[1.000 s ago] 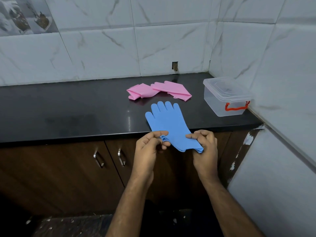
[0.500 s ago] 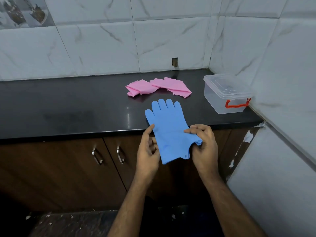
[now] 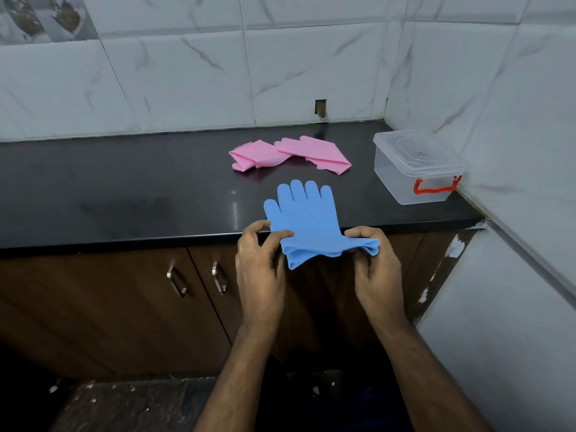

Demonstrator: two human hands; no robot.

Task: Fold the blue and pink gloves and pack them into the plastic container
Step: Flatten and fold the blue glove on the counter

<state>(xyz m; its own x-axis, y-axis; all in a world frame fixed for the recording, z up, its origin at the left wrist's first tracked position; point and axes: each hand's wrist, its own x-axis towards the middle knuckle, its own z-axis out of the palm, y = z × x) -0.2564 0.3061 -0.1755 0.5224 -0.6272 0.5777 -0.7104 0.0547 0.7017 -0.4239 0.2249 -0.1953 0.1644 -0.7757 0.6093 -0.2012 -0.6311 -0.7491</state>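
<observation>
Both forearms came up from below, bare to the elbow, and leaned in toward each other at the front edge of the countertop [image 3: 156, 194]. The left hand [image 3: 260, 266] was turned back-up, its thumb laid over the top of the blue glove [image 3: 307, 219] and its fingers curled beneath, pinching the left side of the cuff. The right hand [image 3: 375, 269] mirrored it, thumb on top and fingers tucked under the cuff's right corner. The two hands were level, a little apart, with the wrists straight and the knuckles bent.
</observation>
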